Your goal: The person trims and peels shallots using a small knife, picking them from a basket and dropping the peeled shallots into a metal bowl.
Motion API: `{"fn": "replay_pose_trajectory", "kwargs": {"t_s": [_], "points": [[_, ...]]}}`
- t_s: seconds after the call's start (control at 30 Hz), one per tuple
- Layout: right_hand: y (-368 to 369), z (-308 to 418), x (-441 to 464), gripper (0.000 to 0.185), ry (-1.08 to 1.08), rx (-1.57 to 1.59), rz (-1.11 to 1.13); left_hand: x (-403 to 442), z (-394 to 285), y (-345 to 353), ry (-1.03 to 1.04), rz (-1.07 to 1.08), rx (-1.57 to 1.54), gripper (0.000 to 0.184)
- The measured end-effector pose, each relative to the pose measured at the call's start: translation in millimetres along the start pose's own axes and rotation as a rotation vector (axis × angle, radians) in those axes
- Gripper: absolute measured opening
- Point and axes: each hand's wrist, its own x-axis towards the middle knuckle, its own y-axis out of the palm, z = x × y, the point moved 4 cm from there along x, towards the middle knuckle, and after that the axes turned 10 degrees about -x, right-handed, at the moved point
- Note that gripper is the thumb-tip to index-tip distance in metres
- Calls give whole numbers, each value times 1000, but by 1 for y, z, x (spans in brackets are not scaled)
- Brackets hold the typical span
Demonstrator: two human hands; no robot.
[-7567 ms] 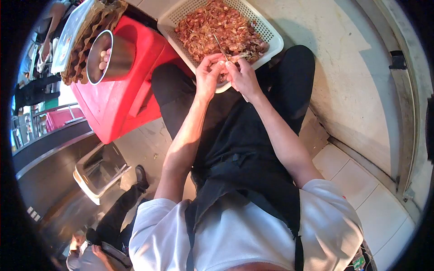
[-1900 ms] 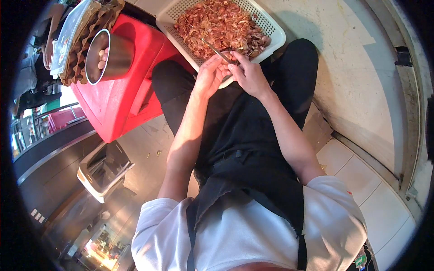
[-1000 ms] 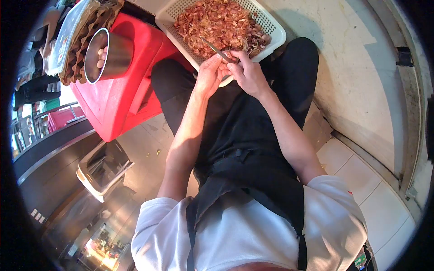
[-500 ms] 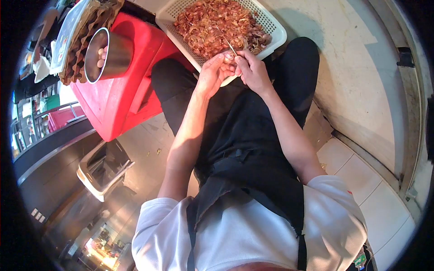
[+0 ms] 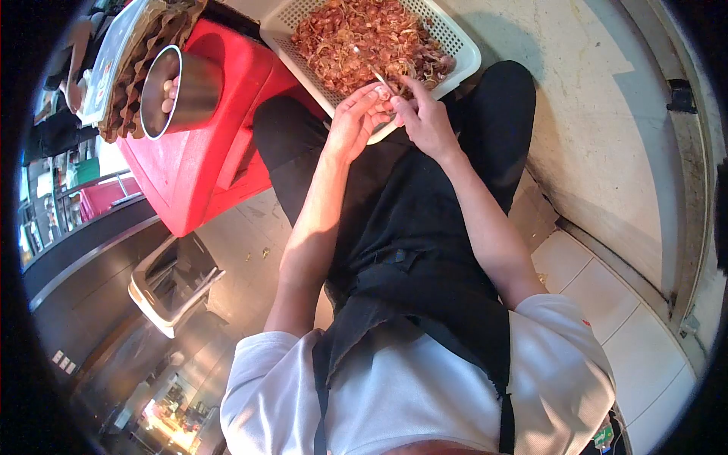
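Over the near edge of a white plastic basket (image 5: pixel 469 67), my left hand (image 5: pixel 353 127) pinches a pale, partly peeled shallot (image 5: pixel 382 92) between thumb and fingers. My right hand (image 5: pixel 428 127) is closed around a small knife (image 5: pixel 377 73), its thin blade pointing up and left beside the shallot. The handle is hidden in my fingers. Below both hands, reddish-brown shallots and loose skins (image 5: pixel 356 38) fill the basket, which rests by my knees.
To the left, a metal pot (image 5: pixel 199 91) holding several peeled shallots (image 5: pixel 168 97) lies tilted on a red plastic box (image 5: pixel 178 178). Brown egg trays (image 5: pixel 133 83) stand beside it. A stool (image 5: pixel 171 292) is on the floor at lower left. A pale wall (image 5: pixel 599 114) rises at right.
My right hand has drawn slightly away from the left, and its index finger has lifted. The knife blade has shifted a little lower. At far left, a person's arm and dark clothing have moved.
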Motion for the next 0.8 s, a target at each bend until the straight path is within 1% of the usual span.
{"fn": "replay_pose_trajectory", "kwargs": {"t_s": [0.13,0.33,0.43,0.47,0.53,0.63,0.67,0.8], "points": [[8,-2,1,41,-158,-88,-25,0,0,-1,36,-6,38,27],[7,0,0,35,-117,-177,22,0,-1,-4,86,-34,68,27],[8,-3,3,30,-178,-220,-62,-1,0,1,101,-99,121,28],[7,-4,3,29,-134,-155,-66,-2,0,3,106,-123,145,28],[3,-3,3,28,-44,-26,-74,-1,-1,2,98,-105,163,28],[-3,-1,3,27,32,42,-49,-1,-2,1,94,-91,164,27],[-2,-6,4,32,71,20,-27,-1,-2,1,93,-88,160,26],[7,-4,1,38,-104,-53,-31,-2,-3,5,112,-95,151,26]]}}
